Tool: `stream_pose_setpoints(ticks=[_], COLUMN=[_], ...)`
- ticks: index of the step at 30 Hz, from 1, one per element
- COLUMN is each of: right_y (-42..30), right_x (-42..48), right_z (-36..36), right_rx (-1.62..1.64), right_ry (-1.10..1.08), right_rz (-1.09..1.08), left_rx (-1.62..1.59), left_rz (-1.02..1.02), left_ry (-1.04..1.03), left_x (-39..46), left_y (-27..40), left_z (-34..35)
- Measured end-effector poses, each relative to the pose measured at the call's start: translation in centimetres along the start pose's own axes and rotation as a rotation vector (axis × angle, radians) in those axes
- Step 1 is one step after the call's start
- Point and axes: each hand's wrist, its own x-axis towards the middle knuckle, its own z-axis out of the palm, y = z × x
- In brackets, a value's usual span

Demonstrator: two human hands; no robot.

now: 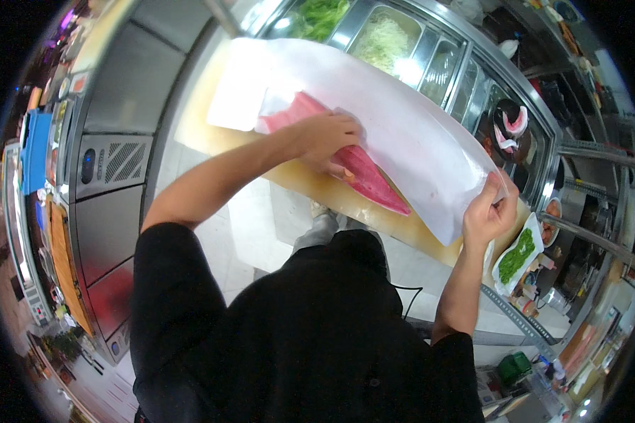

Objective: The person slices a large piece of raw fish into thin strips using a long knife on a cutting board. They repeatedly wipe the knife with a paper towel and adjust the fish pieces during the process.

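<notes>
A long pink-red block of raw fish lies along a large sheet of white paper, its narrow end towards the lower right. My left hand is wrapped over the middle of the fish, with the thumb on the near side. With my right hand I pinch the right-hand corner of the paper, lifted off the surface. Beneath the paper is a yellowish, worn cutting board. The fish's wide end sits beside a flat white rectangular piece; whether that is paper or a tray I cannot tell.
Behind the board, a steel prep counter holds pans of green leaves and pale shreds. A black dish with fish pieces rests at the right. Nearer stands a white tray of chopped greens. A steel refrigerator cabinet flanks the left.
</notes>
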Motion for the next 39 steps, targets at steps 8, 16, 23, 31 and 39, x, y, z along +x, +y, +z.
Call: stream_pose_setpoints(ticks=[8,16,23,31,39], right_y=[-4.3,-3.4,-5.2,-9.4,-22.0], right_x=[7.5,14.6,6.3,-24.3,-61.2], right_z=[-0.2,-8.5,-22.3,-37.7,-43.7], right_rx=[0.035,-0.018,0.209,0.244,-0.118], right_ry=[-0.04,0.314,0.789,1.052,1.507], right_rz=[-0.246,-0.248,-0.054,0.492,0.768], left_rx=[0.083,0.15,-0.354,-2.004,-1.889], left_rz=[-0.198,-0.261,-0.32,0.519,0.417], left_ry=[-0.104,-0.007,0.195,0.1,-0.466], left_x=[-0.4,-0.6,0.7,6.1,14.3], left_y=[1.1,2.4,9.0,19.2,43.9], left_z=[-2.1,-1.1,-1.2,3.5,16.2])
